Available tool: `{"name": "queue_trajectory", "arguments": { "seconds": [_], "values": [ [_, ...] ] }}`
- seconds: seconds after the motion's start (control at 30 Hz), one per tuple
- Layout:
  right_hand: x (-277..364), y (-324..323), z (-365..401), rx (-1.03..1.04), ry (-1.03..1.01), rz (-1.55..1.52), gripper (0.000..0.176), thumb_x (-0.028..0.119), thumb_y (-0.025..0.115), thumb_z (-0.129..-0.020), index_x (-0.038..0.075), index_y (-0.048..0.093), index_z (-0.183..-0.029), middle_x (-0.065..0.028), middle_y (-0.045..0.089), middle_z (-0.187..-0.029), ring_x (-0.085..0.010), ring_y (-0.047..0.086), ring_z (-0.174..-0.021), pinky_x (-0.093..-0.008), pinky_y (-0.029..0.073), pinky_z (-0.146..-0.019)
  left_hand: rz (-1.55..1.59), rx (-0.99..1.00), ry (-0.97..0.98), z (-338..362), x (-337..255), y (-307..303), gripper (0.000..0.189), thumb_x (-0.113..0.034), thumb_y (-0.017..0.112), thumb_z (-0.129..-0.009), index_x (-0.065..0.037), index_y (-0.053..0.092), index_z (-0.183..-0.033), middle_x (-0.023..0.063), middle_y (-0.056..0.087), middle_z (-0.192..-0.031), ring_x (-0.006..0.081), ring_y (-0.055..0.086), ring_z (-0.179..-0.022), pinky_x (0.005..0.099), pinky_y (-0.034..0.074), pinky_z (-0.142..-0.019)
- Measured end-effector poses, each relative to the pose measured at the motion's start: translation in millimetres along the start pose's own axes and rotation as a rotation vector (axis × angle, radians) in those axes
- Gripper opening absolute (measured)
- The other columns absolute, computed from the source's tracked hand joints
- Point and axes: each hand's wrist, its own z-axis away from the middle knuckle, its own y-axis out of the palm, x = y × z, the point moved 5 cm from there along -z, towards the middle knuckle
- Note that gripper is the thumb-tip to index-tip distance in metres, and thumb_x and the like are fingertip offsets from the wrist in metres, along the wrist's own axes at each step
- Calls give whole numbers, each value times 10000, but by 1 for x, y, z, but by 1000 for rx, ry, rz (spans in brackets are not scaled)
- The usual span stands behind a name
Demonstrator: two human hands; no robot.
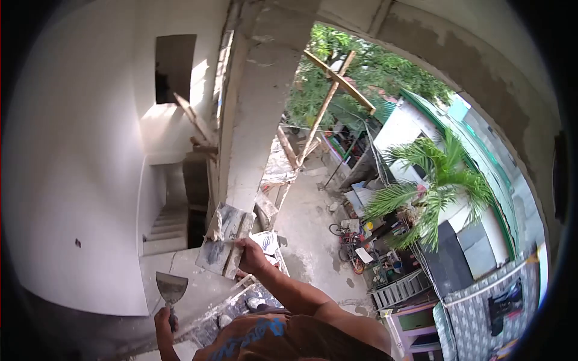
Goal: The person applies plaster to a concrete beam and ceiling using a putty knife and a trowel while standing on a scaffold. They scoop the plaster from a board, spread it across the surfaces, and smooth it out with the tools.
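My left hand [164, 320], low on the left, is closed around the handle of a putty knife [171, 287]. Its wide, smeared metal blade points up, apart from the board. My right hand [253, 257] grips the edge of a flat plastering board [212, 256] held in front of my body. Grey-white plaster [230, 222] is smeared over the board's far part. Behind the board rises a grey concrete column [256, 114], which it overlaps in this view.
A drop opens on the right to a yard [319, 240] with bicycles [349, 243], a palm [436, 180] and roofs. Crossed wooden poles [331, 90] stand outside the opening. A white wall [78, 168] curves along the left, with stairs [165, 231] beyond. My shoes [256, 302] stand near the edge.
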Motion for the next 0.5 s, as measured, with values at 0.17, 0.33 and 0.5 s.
{"name": "queue_trajectory", "arguments": {
  "seconds": [0.17,0.33,0.5],
  "values": [
    [124,-20,57,-339,-655,14,208,85,576,-857,25,569,-1056,-97,635,-895,-263,643,-825,-428,524,-727,-288,230,-53,-49,-55,85,349,-356,569,-962,-197,465,-669,-53,391,-575,91,390,-561,278,335,-520],
    [290,21,121,-309,-1258,125,296,0,593,-841,24,541,-1132,-89,613,-1024,-254,627,-932,-413,519,-881,-319,313,4,-99,-40,126,314,-396,565,-963,-172,512,-749,-35,454,-651,92,417,-581,262,350,-523],
    [471,178,218,-113,-1762,289,477,-57,557,-851,32,450,-1307,-120,560,-1221,-269,594,-1110,-405,524,-944,-507,428,42,-136,-22,157,393,-498,545,-966,-159,542,-767,-28,483,-593,83,435,-463,238,333,-420]
  ]
}}
